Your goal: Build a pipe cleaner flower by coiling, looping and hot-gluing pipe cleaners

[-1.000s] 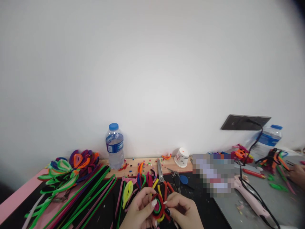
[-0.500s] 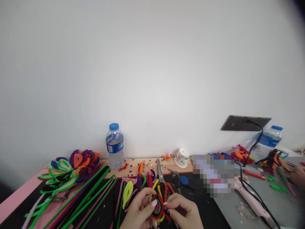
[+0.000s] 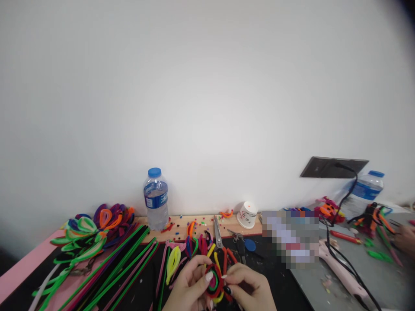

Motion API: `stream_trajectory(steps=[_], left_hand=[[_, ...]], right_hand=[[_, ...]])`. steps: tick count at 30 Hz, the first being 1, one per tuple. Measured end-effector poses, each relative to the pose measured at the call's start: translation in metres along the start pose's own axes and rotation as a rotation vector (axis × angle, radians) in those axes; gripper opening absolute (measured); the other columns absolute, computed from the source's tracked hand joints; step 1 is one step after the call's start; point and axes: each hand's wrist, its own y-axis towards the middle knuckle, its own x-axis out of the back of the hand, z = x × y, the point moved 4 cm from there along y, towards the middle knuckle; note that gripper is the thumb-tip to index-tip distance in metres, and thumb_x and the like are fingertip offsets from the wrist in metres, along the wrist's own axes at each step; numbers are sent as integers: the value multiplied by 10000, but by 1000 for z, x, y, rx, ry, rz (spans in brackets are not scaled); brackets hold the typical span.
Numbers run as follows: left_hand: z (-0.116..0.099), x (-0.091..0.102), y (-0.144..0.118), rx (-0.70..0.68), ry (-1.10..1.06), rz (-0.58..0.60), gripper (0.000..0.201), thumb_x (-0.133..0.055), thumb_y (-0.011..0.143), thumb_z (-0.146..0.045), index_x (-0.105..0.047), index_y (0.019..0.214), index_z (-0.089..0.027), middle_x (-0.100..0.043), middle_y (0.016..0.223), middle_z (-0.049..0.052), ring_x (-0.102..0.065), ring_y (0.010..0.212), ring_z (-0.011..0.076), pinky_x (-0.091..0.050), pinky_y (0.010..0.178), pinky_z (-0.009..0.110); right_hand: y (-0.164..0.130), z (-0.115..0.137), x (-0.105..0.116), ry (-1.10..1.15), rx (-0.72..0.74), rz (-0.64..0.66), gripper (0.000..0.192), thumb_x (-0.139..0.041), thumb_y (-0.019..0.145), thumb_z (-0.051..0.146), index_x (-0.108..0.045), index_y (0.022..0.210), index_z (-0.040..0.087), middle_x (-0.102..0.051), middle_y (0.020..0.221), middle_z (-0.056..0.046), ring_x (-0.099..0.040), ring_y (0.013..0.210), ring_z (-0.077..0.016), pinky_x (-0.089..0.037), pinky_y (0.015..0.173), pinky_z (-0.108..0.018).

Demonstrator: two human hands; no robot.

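Red, fuzzy and wound into rings, with a ring of green inside, the coil (image 3: 221,288) sits between the person's two hands in the head view, low and near the middle, just above the black worktop (image 3: 282,280). From where I stand, the left hand (image 3: 190,285) has its fingers clamped on the near side of it, the thumb (its nail pale) pressed across the face. The right hand (image 3: 252,287) has thumb and forefinger drawn together on the coil's right edge, the thumbnail dark. Some yellow shows beneath the coil.

Just left of the hands lies a yellow looped bundle (image 3: 173,264); beyond them, scissors (image 3: 218,235) point toward the wall. Keys (image 3: 240,245) with a round blue tag (image 3: 250,245) rest near the right hand, and a white paper cup (image 3: 247,216) stands upside down on the wooden strip (image 3: 194,221) behind. Tiny coloured bits are scattered on that strip, beside an upright water bottle (image 3: 157,203). Farther left, long green stems (image 3: 125,275) fan out below a bunch of looped petals (image 3: 97,226). Over on the right, a pink tool (image 3: 345,274) lies on a grey mat (image 3: 366,285), and a co-worker's hand (image 3: 405,239) shows at the edge.
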Motion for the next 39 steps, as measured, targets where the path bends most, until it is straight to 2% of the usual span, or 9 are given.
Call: stream_trajectory(steps=[10,19,23,27,30,34,39], left_hand=[[0,0,0,-4,-4,7,349,-767,649,-338,-554,875,-178,-510,606,-51,-462,416,38,-339,390,139],[0,0,0,1,-4,-5,362,-775,639,-343,-557,871,-172,-503,606,-50,-450,438,37,-340,388,137],[2,3,1,-2,12,9,361,-760,658,-347,-549,897,-178,-516,618,-46,-455,428,37,-345,397,143],[4,6,3,-16,34,16,435,-748,674,-353,-508,1004,-204,-578,698,-16,-482,429,46,-355,400,151],[4,7,3,-23,47,18,497,-731,695,-356,-459,1088,-221,-603,736,1,-494,428,51,-365,403,153],[4,6,3,-17,42,19,517,-724,706,-345,-437,1119,-226,-609,745,6,-498,423,48,-360,403,149],[3,6,3,-27,33,35,559,-726,702,-350,-422,1157,-234,-604,748,6,-501,420,52,-366,400,154]], right_hand=[[2,5,0,-42,77,-16,137,-688,654,79,-713,674,212,-673,685,-44,-625,629,-155,-478,586,-212],[1,5,-1,-114,106,10,98,-671,681,106,-684,670,202,-653,682,-46,-599,621,-155,-455,570,-215],[-1,0,-1,-115,70,15,72,-664,696,128,-673,693,199,-631,693,-39,-573,629,-149,-444,584,-222],[-3,-10,-1,-76,-59,28,85,-654,709,138,-656,771,195,-599,694,-17,-511,561,-111,-412,538,-203],[-4,-15,-2,1,-128,40,173,-659,717,166,-623,882,206,-594,719,-10,-499,557,-101,-413,537,-201],[-3,-17,-3,67,-126,35,315,-680,712,203,-570,1007,215,-578,797,-17,-493,567,-95,-429,549,-212],[-2,-21,-6,100,-153,63,413,-704,702,251,-532,1077,218,-551,876,-34,-493,628,-104,-433,537,-204]])
